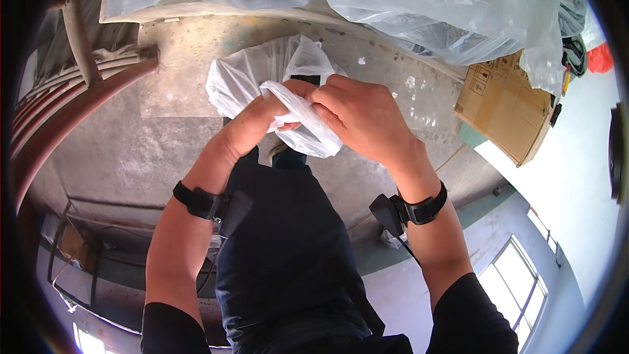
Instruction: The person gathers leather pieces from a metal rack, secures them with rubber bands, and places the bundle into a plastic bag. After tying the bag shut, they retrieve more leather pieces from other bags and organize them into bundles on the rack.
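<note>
A thin white plastic bag hangs in front of my legs, its body spread out beyond my hands. My left hand grips the gathered part of the bag, and a strip of the plastic crosses over its fingers, hiding some of them. With bent fingers, my right hand pinches the plastic close beside the left hand, and the two nearly touch. A loose fold of the bag droops below the right hand. Something dark shows at the bag's opening behind my fingers, too covered to name.
Large clear plastic bags fill the far side. A cardboard box stands at the right on the worn concrete floor. Reddish metal pipes run along the left. A white wall rises at the right.
</note>
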Demonstrator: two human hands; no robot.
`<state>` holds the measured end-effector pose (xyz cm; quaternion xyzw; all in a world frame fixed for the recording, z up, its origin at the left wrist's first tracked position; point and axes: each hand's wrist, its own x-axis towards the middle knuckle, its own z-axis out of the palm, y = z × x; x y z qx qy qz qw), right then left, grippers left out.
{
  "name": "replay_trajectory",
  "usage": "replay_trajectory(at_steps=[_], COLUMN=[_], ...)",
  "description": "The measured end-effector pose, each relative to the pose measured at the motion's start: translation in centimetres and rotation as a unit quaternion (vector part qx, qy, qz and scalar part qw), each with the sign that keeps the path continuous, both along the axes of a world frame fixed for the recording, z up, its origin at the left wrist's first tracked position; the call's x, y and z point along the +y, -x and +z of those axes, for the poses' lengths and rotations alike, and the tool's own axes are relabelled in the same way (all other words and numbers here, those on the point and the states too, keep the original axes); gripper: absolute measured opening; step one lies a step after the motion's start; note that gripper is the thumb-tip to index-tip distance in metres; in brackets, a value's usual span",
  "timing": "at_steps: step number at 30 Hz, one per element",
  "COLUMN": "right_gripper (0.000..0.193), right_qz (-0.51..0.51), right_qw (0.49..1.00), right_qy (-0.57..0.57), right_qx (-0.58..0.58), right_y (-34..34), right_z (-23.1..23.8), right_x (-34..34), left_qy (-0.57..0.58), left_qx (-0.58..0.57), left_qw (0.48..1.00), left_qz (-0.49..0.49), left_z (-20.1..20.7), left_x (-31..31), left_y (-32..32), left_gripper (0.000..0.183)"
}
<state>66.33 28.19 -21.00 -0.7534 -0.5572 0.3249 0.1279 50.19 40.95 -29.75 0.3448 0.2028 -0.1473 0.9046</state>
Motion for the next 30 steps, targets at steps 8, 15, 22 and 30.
replay_trajectory(at_steps=[8, 15, 22, 30], right_gripper=[0.007, 0.006, 0.010, 0.014], right_qz=[-0.211, -0.313, -0.193, -0.202], right_qw=[0.971, 0.904, 0.980, 0.977], right_qy=[-0.047, -0.034, 0.001, 0.028], right_qx=[0.107, 0.289, 0.041, 0.069], right_y=[-1.4, 7.2, 9.8, 4.1], right_z=[1.2, 3.4, -5.5, -2.1], right_x=[-0.4, -2.3, -3.9, -2.2], left_qy=[-0.085, 0.102, 0.064, -0.505], left_qx=[-0.014, -0.110, -0.013, -0.031], left_qw=[0.992, 0.988, 0.988, 0.786], left_qz=[-0.088, -0.040, -0.137, -0.354], left_z=[-2.6, -3.1, 0.5, 7.5], left_x=[1.7, 2.5, 3.4, 2.9], left_y=[1.3, 0.4, 0.2, 1.9], left_gripper=[0.054, 0.074, 0.075, 0.030])
